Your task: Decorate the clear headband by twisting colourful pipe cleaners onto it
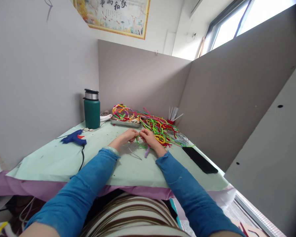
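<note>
From my head camera, both my hands meet over the middle of the table [123, 171], fingertips almost together. My left hand [129, 135] and my right hand [148, 136] are both pinched on a green strand [137, 139], which hangs in a curve from the small gap between my fingertips. A purple piece [147, 152] hangs just below my right hand; I cannot tell whether it joins the green. Under my left hand, a thin wire [135, 153] reaches toward me.

Just beyond my right hand spreads a heap of colourful fuzzy strands [156, 126], with a metal tray [125, 124] of more pieces to its left. Well to the left of my left hand lie a blue glue gun [75, 138] and, farther back, a green bottle [92, 113]. A flat black object [199, 160] lies to the right of my right hand.
</note>
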A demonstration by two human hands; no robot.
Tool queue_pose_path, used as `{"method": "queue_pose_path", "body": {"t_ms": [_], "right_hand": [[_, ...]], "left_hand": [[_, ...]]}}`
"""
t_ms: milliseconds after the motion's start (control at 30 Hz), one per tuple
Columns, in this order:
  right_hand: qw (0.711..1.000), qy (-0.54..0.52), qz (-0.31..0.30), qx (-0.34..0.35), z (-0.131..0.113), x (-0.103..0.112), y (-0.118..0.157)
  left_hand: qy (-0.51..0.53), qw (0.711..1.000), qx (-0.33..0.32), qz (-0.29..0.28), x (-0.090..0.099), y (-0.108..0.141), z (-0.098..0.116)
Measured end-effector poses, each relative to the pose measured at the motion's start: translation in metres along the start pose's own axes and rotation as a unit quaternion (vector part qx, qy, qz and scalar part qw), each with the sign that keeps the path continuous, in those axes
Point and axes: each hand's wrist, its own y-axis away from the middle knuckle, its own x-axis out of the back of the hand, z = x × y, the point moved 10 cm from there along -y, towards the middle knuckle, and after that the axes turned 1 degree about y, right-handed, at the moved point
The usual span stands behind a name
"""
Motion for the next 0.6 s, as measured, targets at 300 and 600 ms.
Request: {"method": "queue_pose_path", "body": {"t_ms": [300, 600], "right_hand": [[1.0, 0.007, 0.004, -0.013, 0.0027, 0.002, -0.0002], [1.0, 0.008, 0.009, -0.024, 0.0042, 0.0025, 0.0001]], "left_hand": [[-0.049, 0.999, -0.006, 0.006, 0.0, 0.0012, 0.0033], [-0.122, 0.991, -0.016, 0.052, 0.0067, 0.0061, 0.0089]]}}
